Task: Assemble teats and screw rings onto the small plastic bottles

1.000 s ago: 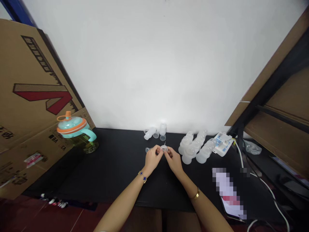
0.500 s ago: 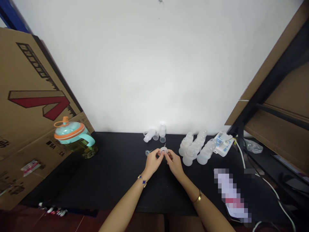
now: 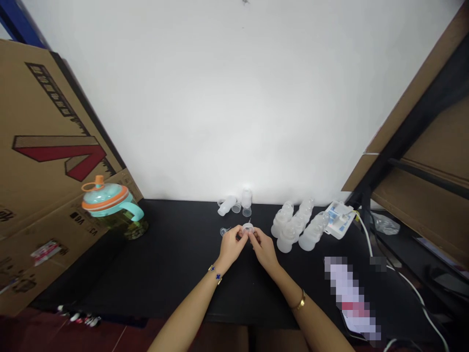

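Looks like smooth plastic on small round translucent ring (image 3: 248, 227) and cloudy-white rounded bottles (image 3: 301, 220); gleams like polished metal on slim gold-coloured bangle (image 3: 302, 299); shows matt on large brown cardboard box (image 3: 44, 195).

Small clear piece (image 3: 223, 231), less hidden than a second ago, beside the left hand (image 3: 230, 244)

A flat, plain black surface (image 3: 172, 254). On it, a small, round, translucent white plastic ring (image 3: 248, 226); towards the right edge, rounded, frosted-white plastic bottles (image 3: 287, 237) with clearer tops. At the left edge, a turquoise-and-orange plastic jug (image 3: 115, 207) with orange bands, and a brown cardboard box (image 3: 36, 107) printed in red and black. A thin gold bracelet (image 3: 215, 275) bears blue clover shapes; a smooth metal bangle (image 3: 301, 300) is plain gold.
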Demonstrator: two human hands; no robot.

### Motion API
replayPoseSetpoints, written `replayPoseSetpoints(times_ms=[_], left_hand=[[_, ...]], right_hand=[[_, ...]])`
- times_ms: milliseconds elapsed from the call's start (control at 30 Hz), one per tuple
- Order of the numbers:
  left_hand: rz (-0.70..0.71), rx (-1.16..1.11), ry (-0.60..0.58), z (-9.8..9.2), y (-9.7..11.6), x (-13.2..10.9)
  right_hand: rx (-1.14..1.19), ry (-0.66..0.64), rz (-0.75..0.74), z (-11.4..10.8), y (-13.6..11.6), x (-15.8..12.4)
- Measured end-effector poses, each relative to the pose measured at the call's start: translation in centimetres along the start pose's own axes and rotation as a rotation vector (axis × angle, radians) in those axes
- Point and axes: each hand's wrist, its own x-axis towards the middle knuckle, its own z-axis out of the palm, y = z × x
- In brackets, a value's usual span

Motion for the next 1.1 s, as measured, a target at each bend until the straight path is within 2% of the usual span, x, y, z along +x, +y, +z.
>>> replayPoseSetpoints(times_ms=[400, 1100], left_hand=[[0.015, -0.012, 0.017, 0.30, -0.31, -0.04], [-0.002, -0.004, 0.014, 0.04, 0.42, -0.21]], right_hand=[[-0.028, 0.010, -0.003, -0.17, -0.28, -0.01], [-0.099, 0.057, -0.049, -0.28, -0.77, 0.05]])
